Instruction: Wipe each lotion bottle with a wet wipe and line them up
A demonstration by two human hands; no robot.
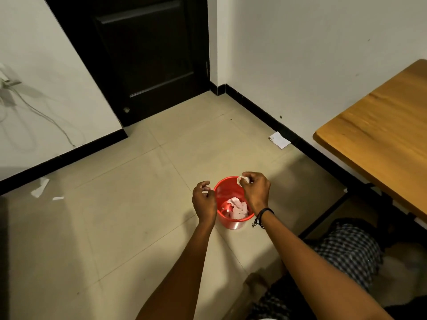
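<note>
A small red bin [221,192] stands on the tiled floor, with crumpled pale wipes [238,207] lying inside it. My right hand [256,190] hovers over the bin's far rim, its fingers pinched on a small crumpled wet wipe [240,180]. My left hand [204,200] hangs just left of the bin with loosely curled fingers and nothing in it. No lotion bottle is in view.
A wooden table [379,135] with black legs stands at the right, against the white wall. A dark door [143,56] is at the back. Paper scraps [280,140] lie by the skirting, and more scraps [40,188] at the left. My checked shorts [346,255] show at lower right.
</note>
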